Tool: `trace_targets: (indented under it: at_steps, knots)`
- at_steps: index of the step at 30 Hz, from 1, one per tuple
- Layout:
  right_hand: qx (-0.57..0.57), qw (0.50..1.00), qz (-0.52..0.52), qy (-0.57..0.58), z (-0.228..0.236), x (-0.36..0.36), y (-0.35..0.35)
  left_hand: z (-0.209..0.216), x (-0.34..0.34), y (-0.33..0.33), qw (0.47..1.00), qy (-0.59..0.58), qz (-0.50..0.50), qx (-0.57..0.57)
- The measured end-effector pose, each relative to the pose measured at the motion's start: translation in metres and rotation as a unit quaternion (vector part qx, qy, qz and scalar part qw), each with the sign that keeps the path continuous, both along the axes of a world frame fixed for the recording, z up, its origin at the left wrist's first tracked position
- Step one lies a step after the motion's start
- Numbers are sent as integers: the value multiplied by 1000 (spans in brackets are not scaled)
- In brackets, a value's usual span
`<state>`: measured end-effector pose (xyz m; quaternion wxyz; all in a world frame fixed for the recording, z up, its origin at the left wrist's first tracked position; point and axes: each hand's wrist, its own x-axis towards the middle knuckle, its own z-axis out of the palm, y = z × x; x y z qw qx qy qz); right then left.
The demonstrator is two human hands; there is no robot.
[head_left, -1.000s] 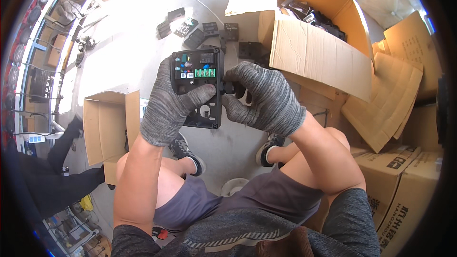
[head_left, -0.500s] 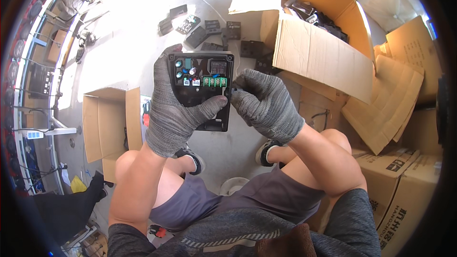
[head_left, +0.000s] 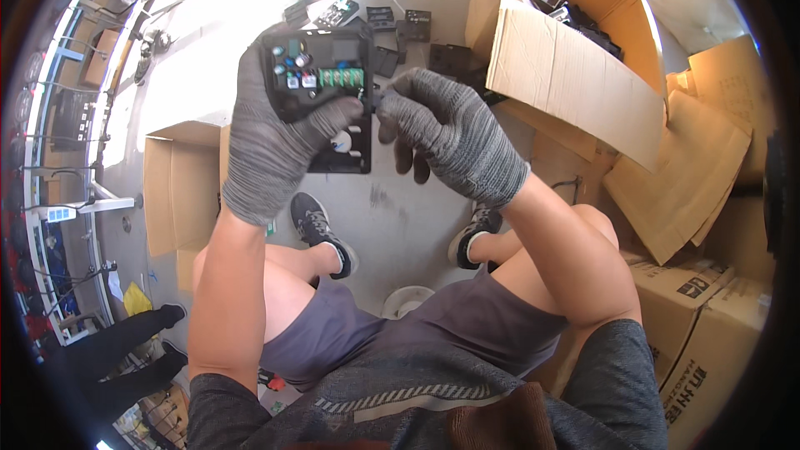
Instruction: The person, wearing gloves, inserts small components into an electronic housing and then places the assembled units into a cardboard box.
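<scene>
In my gloved left hand [head_left: 279, 137] is a black plastic housing [head_left: 354, 162], held by its left side with the thumb lying across its front. The open face shows a circuit board [head_left: 292, 62] with small round capacitors and a green terminal block [head_left: 342, 77]. My gloved right hand [head_left: 454, 133] is close by the housing's right edge. Its thumb and index finger are pinched together, and the other fingers curl below. Whatever the pinch holds, if anything, is too small to make out.
Several black plastic parts [head_left: 417, 25] lie on the floor ahead. An open carton [head_left: 575, 87] of black parts stands at the far right, a smaller open carton [head_left: 179, 192] at left. Sealed boxes [head_left: 675, 296] are at my right. Another person's dark-clothed legs [head_left: 117, 350] show at lower left.
Both hands and the housing have moved away from my body and to the left. My right hand's lower fingers have loosened. The other person's legs at lower left have shifted.
</scene>
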<state>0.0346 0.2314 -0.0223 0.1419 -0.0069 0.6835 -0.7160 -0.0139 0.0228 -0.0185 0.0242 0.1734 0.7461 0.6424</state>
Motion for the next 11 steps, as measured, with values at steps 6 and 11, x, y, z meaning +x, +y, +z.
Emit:
trace_targets:
  at_steps: [6, 11]
  knots:
    - [116, 978, -66, 161, 4, -9, 26, 25, -45, -96, 967, -64, 167, -179]
    - [199, 957, -71, 199, 10, -4, 56, -49, -94, -327, 827, 72, 154, -536]
